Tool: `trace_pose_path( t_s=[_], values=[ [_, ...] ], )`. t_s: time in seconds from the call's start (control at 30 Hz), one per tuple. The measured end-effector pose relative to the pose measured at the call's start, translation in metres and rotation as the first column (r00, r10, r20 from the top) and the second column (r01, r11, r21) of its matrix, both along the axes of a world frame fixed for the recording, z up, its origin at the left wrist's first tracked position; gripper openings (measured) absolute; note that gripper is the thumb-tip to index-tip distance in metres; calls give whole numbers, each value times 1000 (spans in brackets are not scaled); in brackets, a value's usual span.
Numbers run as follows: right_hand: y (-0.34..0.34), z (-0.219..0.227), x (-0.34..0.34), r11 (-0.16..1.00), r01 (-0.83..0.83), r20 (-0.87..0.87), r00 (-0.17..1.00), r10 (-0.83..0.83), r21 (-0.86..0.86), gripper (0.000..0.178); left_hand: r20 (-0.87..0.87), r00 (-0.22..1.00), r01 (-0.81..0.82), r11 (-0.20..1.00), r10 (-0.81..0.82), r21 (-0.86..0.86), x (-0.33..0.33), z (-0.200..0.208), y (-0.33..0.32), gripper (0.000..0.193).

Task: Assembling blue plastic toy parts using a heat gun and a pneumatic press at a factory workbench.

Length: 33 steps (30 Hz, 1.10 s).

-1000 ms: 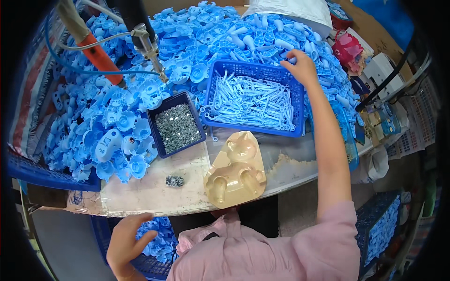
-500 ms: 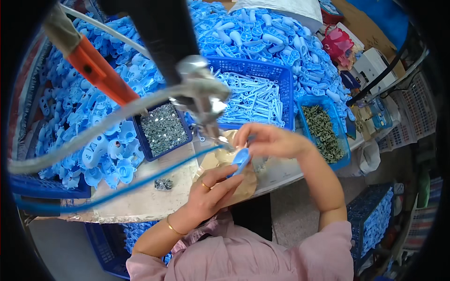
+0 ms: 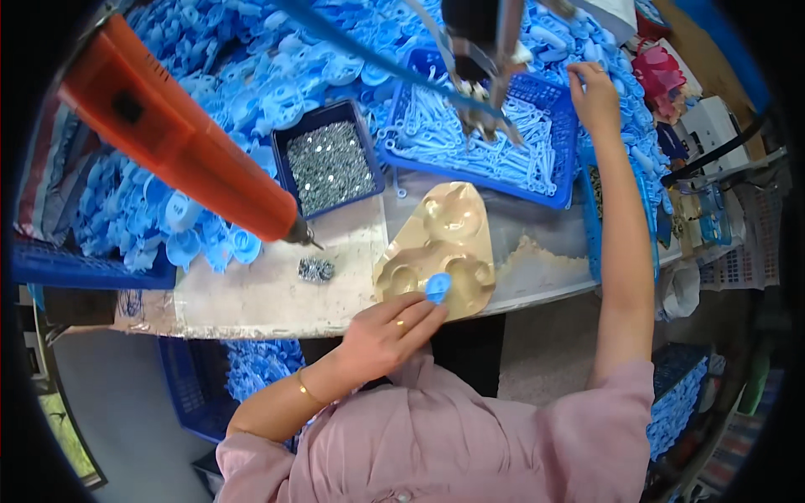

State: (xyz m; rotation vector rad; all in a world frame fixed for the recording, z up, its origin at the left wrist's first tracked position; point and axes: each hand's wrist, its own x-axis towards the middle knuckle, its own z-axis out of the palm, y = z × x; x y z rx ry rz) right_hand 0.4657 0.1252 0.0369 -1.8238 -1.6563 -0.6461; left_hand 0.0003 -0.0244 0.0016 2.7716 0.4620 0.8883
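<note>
My left hand [image 3: 387,334] is closed on a small blue plastic shell piece [image 3: 438,287], which shows past its fingertips. The piece is at the near part of a tan moulded holder [image 3: 453,220] with rounded hollows, by the table's front edge. Far to the right, my right hand [image 3: 596,99] stretches out to the heap of blue plastic shell parts [image 3: 549,38], beside the basket's right rim. Its fingers are apart, and nothing shows in them. An orange electric screwdriver [image 3: 189,138] hangs at the left, its bit pointing down over the table.
A dark tray [image 3: 283,168] of small screws stands left of a blue basket [image 3: 549,198] full of light-blue rods. A bright-blue bin [image 3: 594,220] is partly behind my right forearm. A small clump of metal bits [image 3: 316,269] lies on the table. Blurred metal fittings [image 3: 480,117] hang over the basket.
My right hand has left the blue piece and reached out to the far right heap. My left hand keeps the piece, now lower at the holder. The view has shifted, and the screwdriver looks larger.
</note>
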Motion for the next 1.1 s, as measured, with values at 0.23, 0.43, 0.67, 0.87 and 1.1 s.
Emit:
trace_pose_path(
  t_s=[0.23, 0.43, 0.67, 0.87, 1.1],
  values=[
    [-101, 18, -152, 926, -369, -296, 896, 332, -80, 13, -73, 997, -30, 1000, 30, 10, 45, -31, -11, 44],
    [-188, 2, -258, 701, -638, -498, 742, 449, -319, 16, 174, 979, 102, 994, -106, 32, 10, -20, -19, 33],
    [-187, -36, -303, 523, -703, -430, 710, 558, -481, 32, 266, 956, -138, 990, 125, 28, -61, -14, -3, 25],
    [-182, -16, -302, 491, -775, -496, 632, 596, -397, 37, 29, 648, -755, 638, 761, 151, -128, -14, 66, 33],
    [-178, -16, -312, 571, -770, -535, 623, 571, -286, 20, 215, 686, -661, 719, 695, -216, -197, 0, 85, 20]
  ],
)
